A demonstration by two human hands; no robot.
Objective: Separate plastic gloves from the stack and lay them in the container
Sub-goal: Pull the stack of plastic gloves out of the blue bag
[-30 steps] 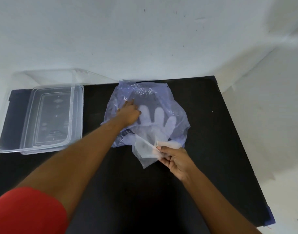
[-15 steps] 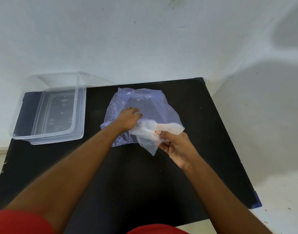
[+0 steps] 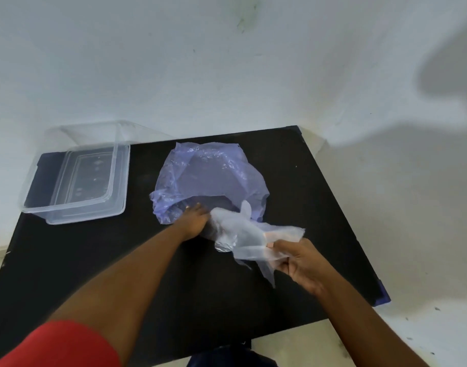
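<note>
A crumpled bluish plastic bag (image 3: 208, 176) lies in the middle of the black table (image 3: 227, 287). My left hand (image 3: 194, 221) presses down at the bag's near edge, fingers partly hidden under the plastic. Clear plastic gloves (image 3: 243, 234) stretch from beside that hand toward the right. My right hand (image 3: 298, 260) pinches their cuff end, lifted a little off the table. The clear rectangular container (image 3: 121, 181) stands at the table's far left with nothing visible inside.
A white wall rises right behind the table. The table's right edge (image 3: 359, 247) runs diagonally near my right hand, with pale floor beyond. A clear lid or second tub (image 3: 81, 131) leans behind the container against the wall.
My right hand has pulled the gloves out of the bag toward the right and nearer to me. My left hand has slid to the bag's near edge. The bag has flattened.
</note>
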